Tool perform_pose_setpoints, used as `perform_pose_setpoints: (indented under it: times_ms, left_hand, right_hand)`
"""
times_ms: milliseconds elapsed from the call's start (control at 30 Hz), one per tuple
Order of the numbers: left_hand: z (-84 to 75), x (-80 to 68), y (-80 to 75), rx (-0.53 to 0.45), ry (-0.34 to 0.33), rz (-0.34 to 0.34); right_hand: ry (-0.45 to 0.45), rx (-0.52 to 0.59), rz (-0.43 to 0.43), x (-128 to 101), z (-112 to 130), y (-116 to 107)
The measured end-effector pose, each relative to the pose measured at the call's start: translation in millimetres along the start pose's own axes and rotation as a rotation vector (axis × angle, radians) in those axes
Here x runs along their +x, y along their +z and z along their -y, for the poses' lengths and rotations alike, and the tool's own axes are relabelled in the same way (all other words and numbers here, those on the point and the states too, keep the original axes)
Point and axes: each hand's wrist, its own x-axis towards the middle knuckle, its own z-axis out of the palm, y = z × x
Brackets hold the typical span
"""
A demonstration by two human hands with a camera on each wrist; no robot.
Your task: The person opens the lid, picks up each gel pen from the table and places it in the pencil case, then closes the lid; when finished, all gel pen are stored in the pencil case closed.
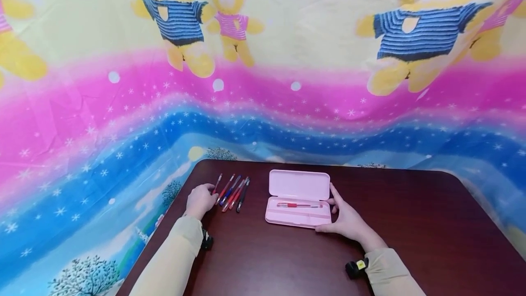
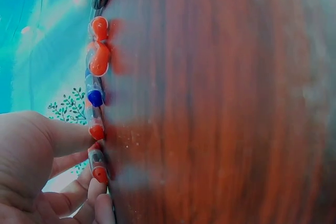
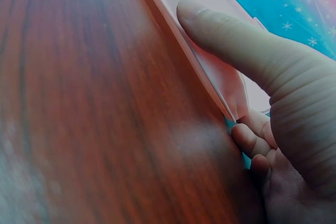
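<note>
On the left side of the table, my left hand (image 1: 201, 201) has its thumb and fingers on either side of the leftmost red pen (image 1: 217, 184). The left wrist view shows this pen's red-tipped end (image 2: 98, 169) between thumb and fingers. Beside it lie several more pens, red ones (image 1: 236, 195), a blue one (image 1: 228, 194) and a black one (image 1: 243, 195). A pink pencil case (image 1: 299, 184) lies open, with one red pen (image 1: 292, 205) in its base. My right hand (image 1: 349, 219) grips the case's right end, thumb along the near edge (image 3: 170, 22), fingers at the side.
The dark wooden table (image 1: 411, 223) carries the case near its middle. Behind and to the left hangs a cloth (image 1: 263, 86) printed with bears, meeting the table's far and left edges. Each wrist wears a small black camera, such as the right one (image 1: 354, 268).
</note>
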Motion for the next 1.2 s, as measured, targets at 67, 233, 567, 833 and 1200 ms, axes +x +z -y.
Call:
perform_pose_setpoints:
  times_ms: [67, 233, 567, 833, 1200]
  left_hand:
    - [1.7, -0.3, 0.5, 0.011, -0.003, 0.005]
    - [2.7, -0.4, -0.3, 0.024, -0.032, 0.014]
    - [-4.1, -4.2, 1.7, -0.040, 0.011, -0.070]
    - [-47.4, -12.6, -2.8, -0.110, 0.157, -0.121]
    - [-108.8, -25.4, 8.8, -0.115, 0.444, -0.071]
  right_hand:
    - [0.005, -0.003, 0.002, -0.4, -1.1, 1.1]
    - [0.016, -0.001, -0.001, -1.2, -2.5, 4.0]
    - [0.030, 0.006, 0.008, -3.1, -2.7, 5.8]
    - [0.030, 0.009, 0.012, -2.1, -2.2, 4.1]
    - [0.012, 0.001, 0.001, 3.0, -0.1, -0.2]
